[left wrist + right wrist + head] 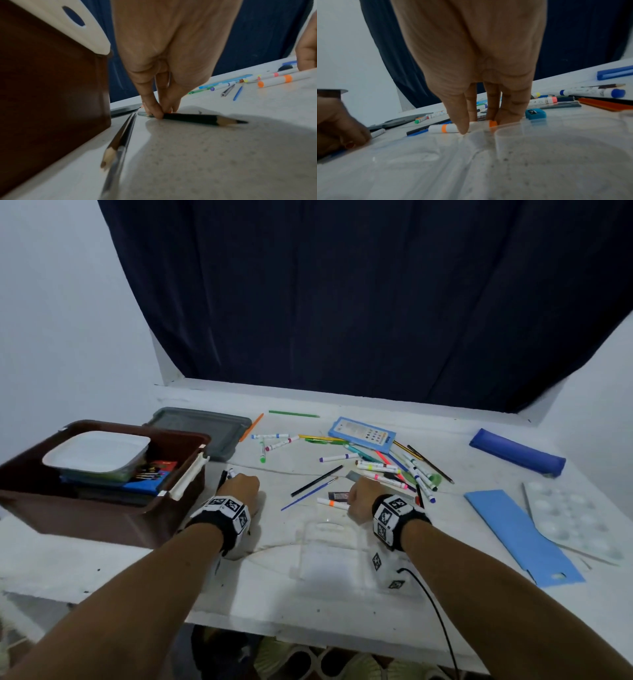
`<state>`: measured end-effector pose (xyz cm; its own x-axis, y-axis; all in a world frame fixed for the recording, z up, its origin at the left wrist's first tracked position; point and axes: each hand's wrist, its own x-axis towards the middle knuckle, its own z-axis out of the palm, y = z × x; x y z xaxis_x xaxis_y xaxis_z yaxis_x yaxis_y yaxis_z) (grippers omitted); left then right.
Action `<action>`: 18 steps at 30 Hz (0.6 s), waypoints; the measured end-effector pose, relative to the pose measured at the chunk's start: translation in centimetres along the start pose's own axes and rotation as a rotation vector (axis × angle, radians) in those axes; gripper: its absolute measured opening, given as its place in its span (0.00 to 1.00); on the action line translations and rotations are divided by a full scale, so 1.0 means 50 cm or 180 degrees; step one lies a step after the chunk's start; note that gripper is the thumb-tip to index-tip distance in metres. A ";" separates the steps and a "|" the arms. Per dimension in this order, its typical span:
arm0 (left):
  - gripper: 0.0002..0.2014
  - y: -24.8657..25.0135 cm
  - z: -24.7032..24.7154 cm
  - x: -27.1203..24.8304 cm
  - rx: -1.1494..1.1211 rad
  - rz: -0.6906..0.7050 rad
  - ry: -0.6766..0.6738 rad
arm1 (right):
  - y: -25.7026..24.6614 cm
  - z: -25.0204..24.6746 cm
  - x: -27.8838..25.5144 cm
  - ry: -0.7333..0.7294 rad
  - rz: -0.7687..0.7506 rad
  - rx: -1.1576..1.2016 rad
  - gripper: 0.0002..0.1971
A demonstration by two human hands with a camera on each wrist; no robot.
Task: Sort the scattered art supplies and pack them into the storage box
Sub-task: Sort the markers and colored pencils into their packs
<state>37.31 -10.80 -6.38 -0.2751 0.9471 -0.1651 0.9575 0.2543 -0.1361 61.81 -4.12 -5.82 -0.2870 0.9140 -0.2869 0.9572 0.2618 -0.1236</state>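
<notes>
Now left hand (164,56) pinches black pencil (202,119) | beside storage box (51,81)

Both forearms reach forward over the bench, palms down, a tagged band on each wrist. Left hand (242,484) near the bench's left side, fingers (155,108) pointing down and pinched together at the tips. Right hand (361,498) mid-bench, fingers (459,119) straight down, tips on the bench.

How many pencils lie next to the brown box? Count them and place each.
2. A black pencil pinched by the left hand; a brown pencil along the box wall. More may be hidden.
</notes>
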 end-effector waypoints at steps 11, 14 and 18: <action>0.13 -0.006 -0.011 0.025 0.0344 0.0554 0.0460 | 0.003 0.011 0.005 0.0146 0.0079 0.0325 0.08; 0.14 0.000 -0.027 0.026 0.0058 0.0751 0.0781 | 0.010 0.009 -0.013 0.0268 0.0162 0.0797 0.06; 0.13 0.016 -0.058 0.013 -0.0864 0.0939 0.1728 | 0.020 -0.002 -0.044 0.0586 0.0183 0.1703 0.06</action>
<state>38.14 -9.42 -3.75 0.0161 0.9303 0.3663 0.9932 -0.0572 0.1015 63.39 -5.86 -5.22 -0.1778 0.9736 -0.1428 0.8047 0.0604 -0.5906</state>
